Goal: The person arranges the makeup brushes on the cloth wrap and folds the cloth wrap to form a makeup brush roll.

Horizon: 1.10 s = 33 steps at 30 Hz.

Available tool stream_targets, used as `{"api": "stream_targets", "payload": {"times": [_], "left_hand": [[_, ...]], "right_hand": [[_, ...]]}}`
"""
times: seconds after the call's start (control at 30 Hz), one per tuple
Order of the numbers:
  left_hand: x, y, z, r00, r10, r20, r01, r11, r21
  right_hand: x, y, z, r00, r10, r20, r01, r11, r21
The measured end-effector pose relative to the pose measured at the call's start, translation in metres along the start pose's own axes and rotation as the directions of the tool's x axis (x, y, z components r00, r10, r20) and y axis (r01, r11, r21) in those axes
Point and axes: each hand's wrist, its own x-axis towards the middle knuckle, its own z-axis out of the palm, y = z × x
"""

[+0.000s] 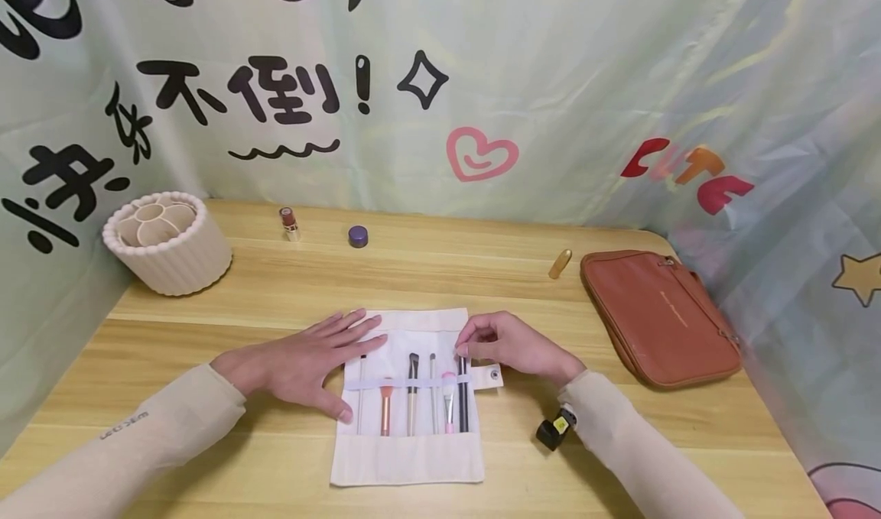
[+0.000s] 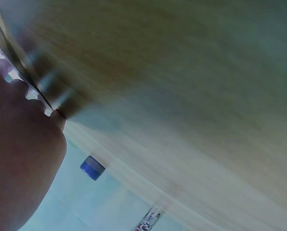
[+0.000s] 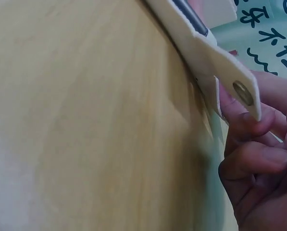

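Observation:
A pale fabric makeup brush roll [image 1: 406,460] lies unfolded on the table. Several makeup brushes, among them a copper-handled brush [image 1: 385,416] and a pink-tipped brush [image 1: 450,404], stand in its slots under a lilac elastic band. My left hand [image 1: 299,366] rests flat with spread fingers on the roll's left edge. At the right edge, thumb and forefinger of my right hand [image 1: 512,343] pinch the upper end of a slim black stick [image 1: 463,404]; the fingers hide its tip. A snap strap [image 3: 234,82] juts out beside that hand in the right wrist view.
A brown zip pouch [image 1: 661,320] lies at right. Near the back edge are a gold tube [image 1: 560,264], a purple-blue cap [image 1: 358,236] and a lipstick [image 1: 289,224]. A ribbed cream holder [image 1: 168,255] stands at the back left, against the printed curtain.

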Motion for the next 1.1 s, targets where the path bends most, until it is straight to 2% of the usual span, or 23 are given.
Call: {"api": "stream_targets", "payload": {"times": [0.17, 0.4, 0.73, 1.1], "left_hand": [[0.000, 0.000, 0.000, 1.000, -0.001, 0.002, 0.001, 1.000, -0.003], [-0.001, 0.001, -0.001, 1.000, 0.003, 0.000, -0.003, 1.000, 0.000], [-0.001, 0.000, 0.000, 1.000, 0.000, -0.002, 0.000, 1.000, 0.000], [-0.001, 0.001, 0.000, 1.000, 0.001, -0.004, -0.001, 1.000, 0.001]], "right_hand": [[-0.003, 0.000, 0.000, 1.000, 0.008, 0.005, -0.008, 1.000, -0.020], [-0.008, 0.000, -0.001, 0.999, -0.013, -0.053, 0.009, 0.998, -0.065], [-0.012, -0.002, 0.004, 0.998, -0.048, -0.043, 0.041, 0.987, -0.154], [-0.016, 0.003, 0.004, 0.999, -0.041, -0.014, 0.039, 0.992, -0.121]]}}
